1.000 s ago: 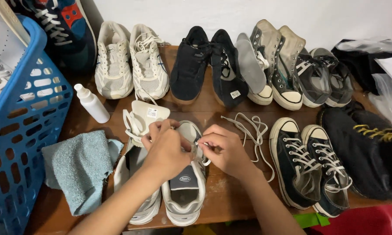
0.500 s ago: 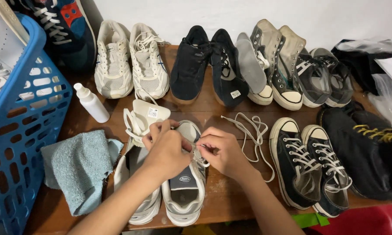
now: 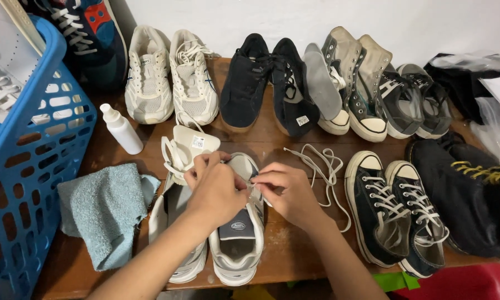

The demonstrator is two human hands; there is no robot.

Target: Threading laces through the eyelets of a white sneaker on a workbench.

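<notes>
While both hands meet over the near white sneaker (image 3: 236, 244) on the worktop (image 3: 286, 253), the left hand (image 3: 214, 189) and right hand (image 3: 286, 191) each pinch its lace (image 3: 254, 188) in a closed grip.

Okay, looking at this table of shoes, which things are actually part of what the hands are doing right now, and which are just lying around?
In hand:
- left hand and right hand, both on the right shoe of the pale sneaker pair
- loose white lace beside them

Lying about:
- blue cloth
- white bottle
- blue basket
- black low-tops
- back row of shoes
</notes>
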